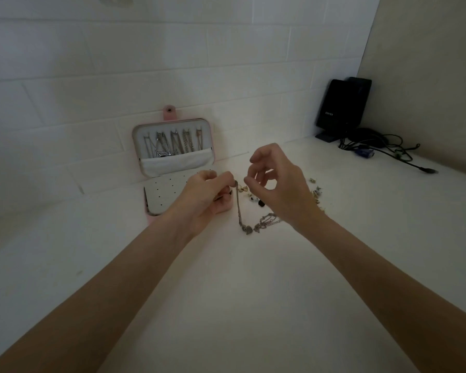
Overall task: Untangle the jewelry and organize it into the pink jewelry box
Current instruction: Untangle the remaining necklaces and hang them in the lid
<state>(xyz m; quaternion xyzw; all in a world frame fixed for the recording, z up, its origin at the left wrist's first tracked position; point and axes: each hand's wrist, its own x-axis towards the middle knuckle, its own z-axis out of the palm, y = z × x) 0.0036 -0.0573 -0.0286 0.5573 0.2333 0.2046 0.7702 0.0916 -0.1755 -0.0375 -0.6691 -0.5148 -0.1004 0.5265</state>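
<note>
We pinch the top end of a thin silver chain necklace (239,208) with our left hand (205,200); it hangs nearly upright, its lower end on the white tabletop (226,292) right of the open pink jewelry box (172,154). Our right hand (277,184) hovers beside it, fingers loosely curled, holding nothing.

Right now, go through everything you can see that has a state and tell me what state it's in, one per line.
pink jewelry box: open, lid leaning against the wall.
necklaces in the lid: hung in a row, ends tucked in the pocket.
left hand: pinching a silver chain.
silver chain: lifted at one end, hanging to a tangled heap on the counter.
right hand: raised, fingers curled, holding nothing.
small earrings: loose on the counter.
black speaker: upright in the corner.
</note>
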